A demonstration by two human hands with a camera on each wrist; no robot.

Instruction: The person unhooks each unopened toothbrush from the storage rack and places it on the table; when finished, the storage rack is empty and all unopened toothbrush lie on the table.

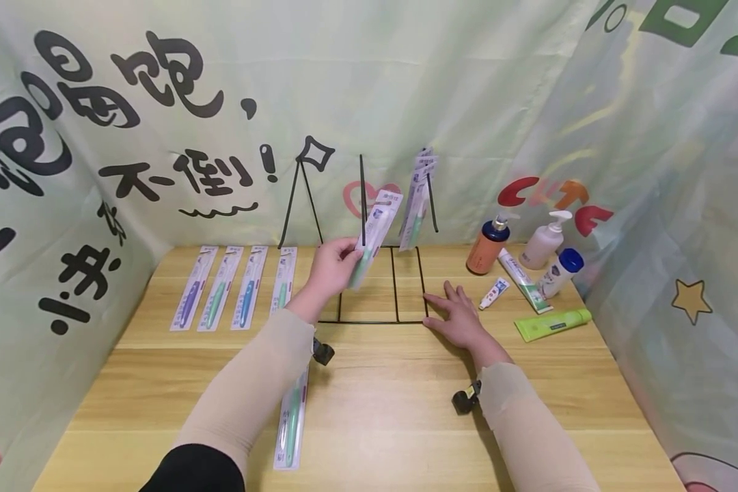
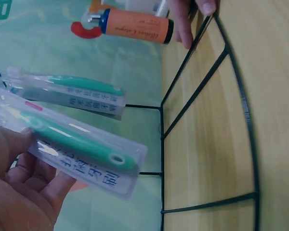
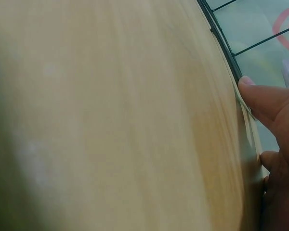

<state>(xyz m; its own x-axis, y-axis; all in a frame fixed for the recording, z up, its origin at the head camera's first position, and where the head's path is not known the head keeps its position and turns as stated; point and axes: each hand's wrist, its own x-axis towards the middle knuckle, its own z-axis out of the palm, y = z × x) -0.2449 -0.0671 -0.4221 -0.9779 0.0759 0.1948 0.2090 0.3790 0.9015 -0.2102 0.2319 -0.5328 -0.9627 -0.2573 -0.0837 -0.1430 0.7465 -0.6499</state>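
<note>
My left hand point(image 1: 331, 270) pinches a packaged toothbrush point(image 1: 378, 222) with a green handle, raised and tilted in front of a black wire rack point(image 1: 369, 322). In the head view its upper end is beside an upright wire of the rack. The green handle point(image 2: 82, 142) shows through the clear pack in the left wrist view. On the rack's right side hang other toothbrush packs point(image 1: 416, 205). My right hand point(image 1: 458, 318) rests by the rack's right front corner, its fingers spread and touching the base wire; the thumb point(image 3: 260, 96) meets that wire in the right wrist view.
Several packaged toothbrushes point(image 1: 221, 290) lie in a row at the left, and another pack point(image 1: 292, 424) lies nearer. At the right stand an orange pump bottle point(image 1: 484, 253), a pale pump bottle point(image 1: 542, 242) and a blue-capped bottle point(image 1: 556, 275). A green tube point(image 1: 550, 326) lies near them.
</note>
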